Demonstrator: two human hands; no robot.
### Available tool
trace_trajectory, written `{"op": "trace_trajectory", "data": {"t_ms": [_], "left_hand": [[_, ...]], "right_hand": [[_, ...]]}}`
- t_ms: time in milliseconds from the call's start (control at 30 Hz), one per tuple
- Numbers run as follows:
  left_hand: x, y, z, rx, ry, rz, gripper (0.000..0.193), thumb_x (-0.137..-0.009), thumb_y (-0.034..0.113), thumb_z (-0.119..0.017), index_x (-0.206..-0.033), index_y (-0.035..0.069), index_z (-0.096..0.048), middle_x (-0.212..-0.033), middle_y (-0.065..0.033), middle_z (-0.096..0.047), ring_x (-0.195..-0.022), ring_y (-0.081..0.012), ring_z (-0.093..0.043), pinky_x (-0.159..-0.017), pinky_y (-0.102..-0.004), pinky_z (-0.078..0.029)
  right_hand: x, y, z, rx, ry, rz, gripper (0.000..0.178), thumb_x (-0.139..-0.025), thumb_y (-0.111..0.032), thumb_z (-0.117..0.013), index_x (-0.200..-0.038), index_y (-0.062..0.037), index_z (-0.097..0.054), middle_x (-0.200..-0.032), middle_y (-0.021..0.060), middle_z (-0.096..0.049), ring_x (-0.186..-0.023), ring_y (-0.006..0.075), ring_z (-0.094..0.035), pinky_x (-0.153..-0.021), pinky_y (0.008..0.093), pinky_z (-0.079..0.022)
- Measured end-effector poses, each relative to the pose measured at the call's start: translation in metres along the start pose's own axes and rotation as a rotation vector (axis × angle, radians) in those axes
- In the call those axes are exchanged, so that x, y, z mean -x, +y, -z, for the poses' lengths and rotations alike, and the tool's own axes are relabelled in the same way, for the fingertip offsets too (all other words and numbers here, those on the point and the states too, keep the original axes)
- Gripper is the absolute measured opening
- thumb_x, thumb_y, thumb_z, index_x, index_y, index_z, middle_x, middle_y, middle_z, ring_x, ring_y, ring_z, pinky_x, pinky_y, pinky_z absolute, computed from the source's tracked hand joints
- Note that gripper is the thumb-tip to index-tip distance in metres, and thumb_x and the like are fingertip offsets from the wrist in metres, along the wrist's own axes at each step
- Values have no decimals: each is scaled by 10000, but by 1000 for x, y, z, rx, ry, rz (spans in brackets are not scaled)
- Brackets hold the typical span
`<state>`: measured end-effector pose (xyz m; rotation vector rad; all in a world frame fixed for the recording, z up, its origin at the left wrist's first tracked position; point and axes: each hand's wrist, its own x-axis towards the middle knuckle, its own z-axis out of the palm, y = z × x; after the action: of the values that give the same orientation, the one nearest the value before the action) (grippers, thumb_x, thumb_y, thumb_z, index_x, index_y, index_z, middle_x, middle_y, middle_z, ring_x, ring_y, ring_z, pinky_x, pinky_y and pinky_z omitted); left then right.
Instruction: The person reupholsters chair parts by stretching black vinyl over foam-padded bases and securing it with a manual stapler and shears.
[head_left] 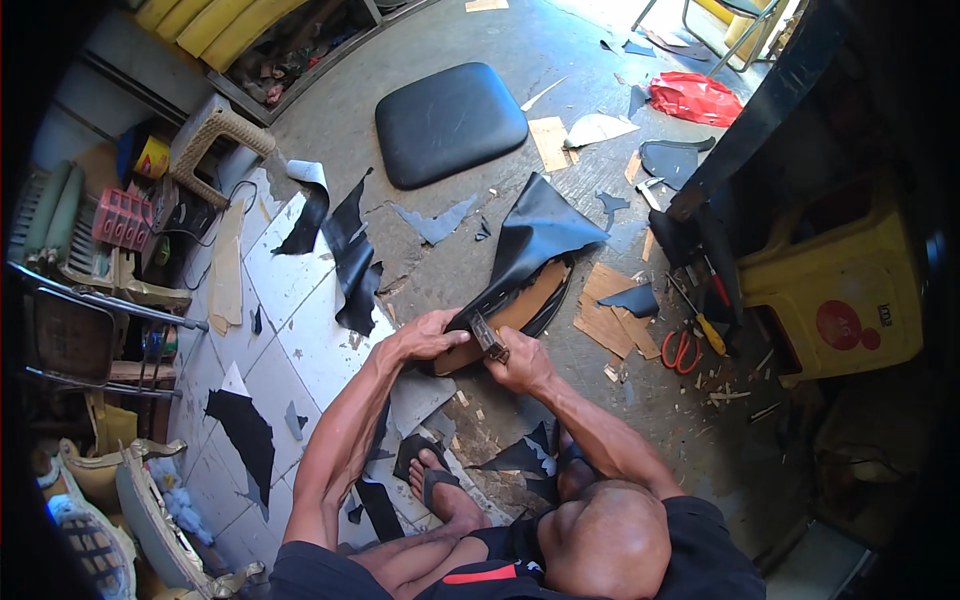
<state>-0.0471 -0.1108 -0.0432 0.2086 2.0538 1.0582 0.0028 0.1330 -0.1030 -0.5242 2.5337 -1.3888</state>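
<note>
My right hand point(522, 360) is closed around a metal staple gun point(487, 336), its nose against the edge of an upturned seat panel. Bare brown board point(533, 297) shows on the panel's underside. Black vinyl point(543, 225) wraps the panel's rim, and a wide loose flap of it spreads away at the far end. My left hand point(432, 336) grips the vinyl at the panel's near left edge, thumb toward the staple gun. What lies under the panel is hidden.
A black padded seat point(450, 125) lies on the floor ahead. To the right are red-handled scissors point(682, 352), a yellow-handled screwdriver point(711, 335), board pieces point(603, 310) and a yellow plastic stool point(850, 290). Vinyl scraps point(350, 260) litter the left tiles. A red plastic bag point(695, 98) lies far right.
</note>
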Motion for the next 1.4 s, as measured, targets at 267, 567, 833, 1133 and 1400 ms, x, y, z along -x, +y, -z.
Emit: {"op": "trace_trajectory", "data": {"t_ms": [267, 567, 833, 1133, 1400], "left_hand": [[16, -50, 24, 117, -82, 79, 511, -1078, 293, -598, -1525, 56, -535, -1326, -112, -698, -1171, -184, -598, -1043, -370, -472], [22, -34, 2, 149, 24, -5, 496, -1032, 149, -630, -1517, 61, -569, -1271, -17, -695, -1143, -137, -583, -1057, -327, -463], [63, 27, -58, -466, 416, -280, 502, -873, 84, -709, -1368, 33, -648, -1175, -181, -733, -1124, -339, -700, -975, -439, -523], [83, -14, -180, -850, 395, -74, 651, -896, 303, -745, -1472, 66, -556, -1492, -232, -535, -1431, -395, -474, -1161, -552, -377], [15, -23, -182, -714, 421, -72, 801, -986, 584, -623, -1648, 192, -401, -1698, -211, -320, -1580, -408, -266, -1230, -646, -219]], "right_hand": [[2, -22, 14, -73, -79, -53, 345, -913, -320, -722, -1035, -32, -577, -972, 262, -696, -942, 469, -697, -818, 549, -550], [-9, -18, -11, 70, -141, -49, 381, -889, -342, -750, -1047, -32, -594, -977, 254, -706, -910, 468, -713, -761, 543, -570], [92, 20, 103, 317, -106, -89, 388, -824, -240, -782, -1092, -6, -629, -1044, 229, -671, -1005, 430, -658, -884, 517, -541], [190, 37, 137, 586, 317, -336, 318, -881, -52, -717, -1190, -2, -661, -1077, 217, -660, -1047, 428, -621, -937, 503, -498], [96, 23, 51, 747, -127, 104, 634, -993, -486, -653, -1519, -142, -574, -1583, 132, -519, -1496, 324, -435, -1203, 633, -288]]}}
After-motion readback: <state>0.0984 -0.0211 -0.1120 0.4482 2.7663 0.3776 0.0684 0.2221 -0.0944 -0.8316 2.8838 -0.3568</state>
